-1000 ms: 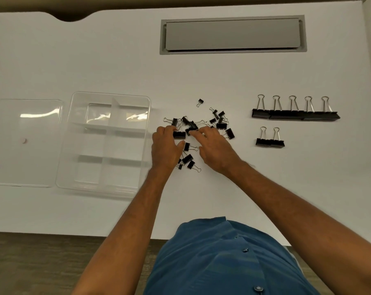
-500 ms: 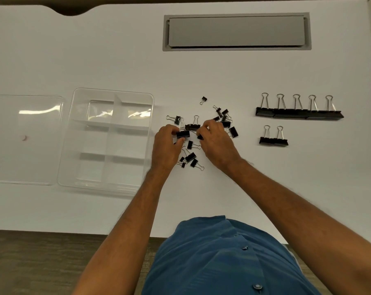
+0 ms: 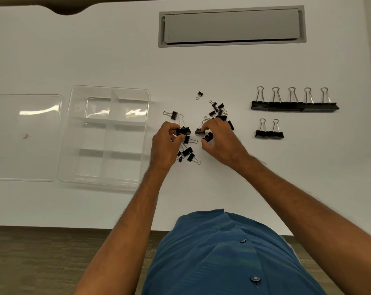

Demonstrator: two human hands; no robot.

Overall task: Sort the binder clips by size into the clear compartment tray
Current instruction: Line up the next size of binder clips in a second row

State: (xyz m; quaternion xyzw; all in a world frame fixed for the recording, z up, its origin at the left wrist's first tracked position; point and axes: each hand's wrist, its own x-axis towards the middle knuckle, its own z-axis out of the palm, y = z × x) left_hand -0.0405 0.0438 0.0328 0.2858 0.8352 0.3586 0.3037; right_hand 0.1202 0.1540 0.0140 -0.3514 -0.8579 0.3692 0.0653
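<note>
A loose pile of small black binder clips [image 3: 217, 110] lies in the middle of the white desk. My left hand [image 3: 166, 143] pinches a medium binder clip [image 3: 183, 130] at the pile's left side. My right hand [image 3: 222, 139] grips another black clip [image 3: 208, 136] and touches a second one [image 3: 199, 131]. The clear compartment tray [image 3: 74, 133], with nothing in its six cells, stands left of the pile. A row of several large clips [image 3: 294, 105] and two medium clips [image 3: 269, 134] are lined up at the right.
The tray's clear lid [image 3: 25, 137] lies flat at the far left. A grey cable hatch [image 3: 231, 25] is set into the desk at the back. The desk's front edge runs just before my blue shirt [image 3: 223, 252].
Both hands have drawn slightly apart within the pile. My left hand took hold of a medium clip and my right hand closed on another clip.
</note>
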